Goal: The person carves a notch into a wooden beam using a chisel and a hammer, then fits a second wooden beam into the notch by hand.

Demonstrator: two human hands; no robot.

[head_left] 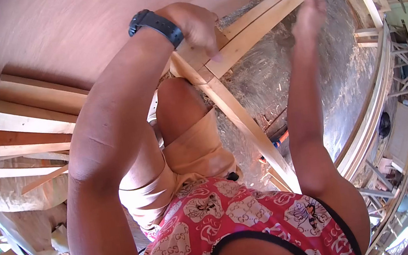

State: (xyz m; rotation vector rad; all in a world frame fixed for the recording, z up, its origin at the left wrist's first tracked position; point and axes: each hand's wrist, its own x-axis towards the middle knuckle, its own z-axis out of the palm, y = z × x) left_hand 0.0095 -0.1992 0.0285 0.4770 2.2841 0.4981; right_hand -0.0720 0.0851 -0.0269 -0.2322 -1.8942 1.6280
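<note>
My left hand (197, 27), below a wrist with a black watch (154, 25), is over the corner where pale wooden boards meet. Its fingers point down at the joint, apart, with nothing visible between them. A long board (259, 35) runs from there to the upper right, and a narrower bar (242, 116) slants down towards my body. My right hand (310, 16) is raised beside the long board, over the dusty grey surface (345, 48). Motion smears its fingers, and whether it holds anything is unclear.
Several sawn boards (18, 121) are stacked at the left. A large smooth brownish panel (78, 25) spans the top left. An orange and blue object (281, 139) lies partly behind the slanting bar. Long strips (370, 108) curve along the right, with wooden frames (403, 66) beyond.
</note>
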